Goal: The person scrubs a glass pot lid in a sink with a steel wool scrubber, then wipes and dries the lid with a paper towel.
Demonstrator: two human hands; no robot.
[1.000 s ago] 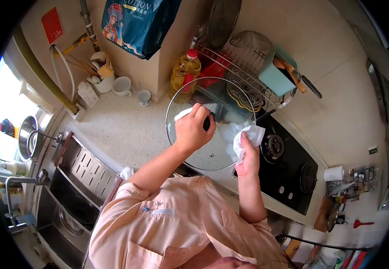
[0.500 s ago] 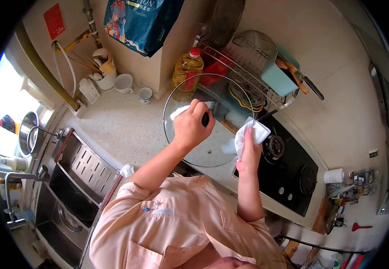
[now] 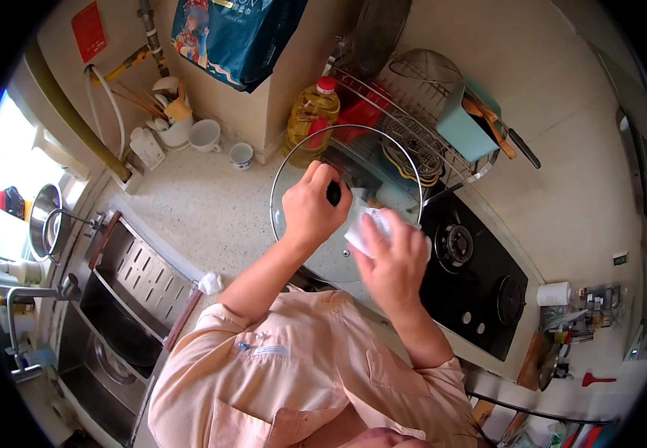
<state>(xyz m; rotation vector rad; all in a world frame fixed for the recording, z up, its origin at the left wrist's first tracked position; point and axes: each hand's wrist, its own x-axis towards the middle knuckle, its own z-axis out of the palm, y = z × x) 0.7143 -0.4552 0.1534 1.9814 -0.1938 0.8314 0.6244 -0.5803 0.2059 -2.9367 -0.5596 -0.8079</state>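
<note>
A: Item one, the largest fixtures?
B: Speckled countertop, steel sink at its left end, black gas hob at its right.

A: Item two?
B: Wire dish rack behind the hob, holding a teal utensil holder. Cooking oil bottle, red cap, stands just beside the rack.

A: Item three, the piece in hand?
B: Glass pot lid, round, metal-rimmed, held tilted above the counter edge, between the oil bottle and the person's chest.

A: Grips?
B: Left hand closed around the lid's black knob. Right hand spread flat, fingers extended, pressing a white cloth against the glass just beside the knob.

A: Small items?
B: Two white cups near the wall and a white paper roll right of the hob.
</note>
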